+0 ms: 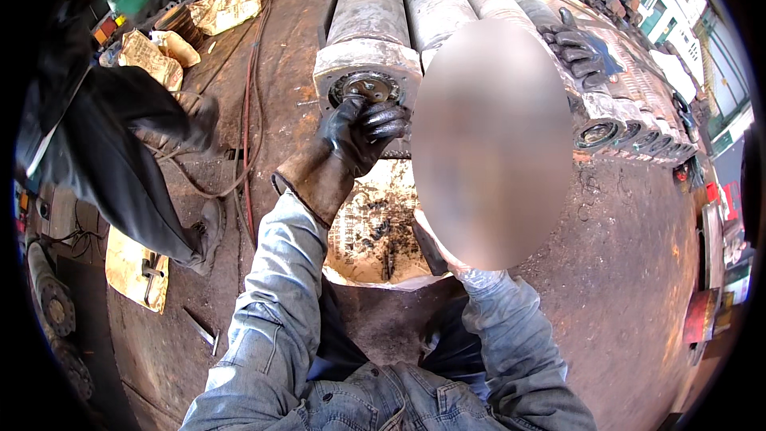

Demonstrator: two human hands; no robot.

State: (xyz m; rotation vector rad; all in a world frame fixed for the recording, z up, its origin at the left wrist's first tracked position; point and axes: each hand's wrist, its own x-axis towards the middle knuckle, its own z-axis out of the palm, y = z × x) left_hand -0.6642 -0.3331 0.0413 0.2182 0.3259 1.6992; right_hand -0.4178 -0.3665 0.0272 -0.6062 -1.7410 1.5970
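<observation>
My left hand (357,137), in a dark, greasy glove with a brown cuff, is at the near end of a grey metal cylinder (369,4). Its fingers are curled and closed in front of the round bore (367,88), which has a dark ring inside its square end block. Whatever they grip is hidden. A large blurred oval covers most of my right hand (437,233); only a bare strip of it shows, beside a dark flat piece (431,249). Below the cylinder end lies a stained, pale sheet (371,223) with black grease and dark bits on it.
More cylinders lie side by side to the right, with a black glove (574,48) on top. At left a person in dark trousers (132,160) stands near red hoses (251,104). A T-shaped tool (150,275) rests on yellowish paper (124,259).
</observation>
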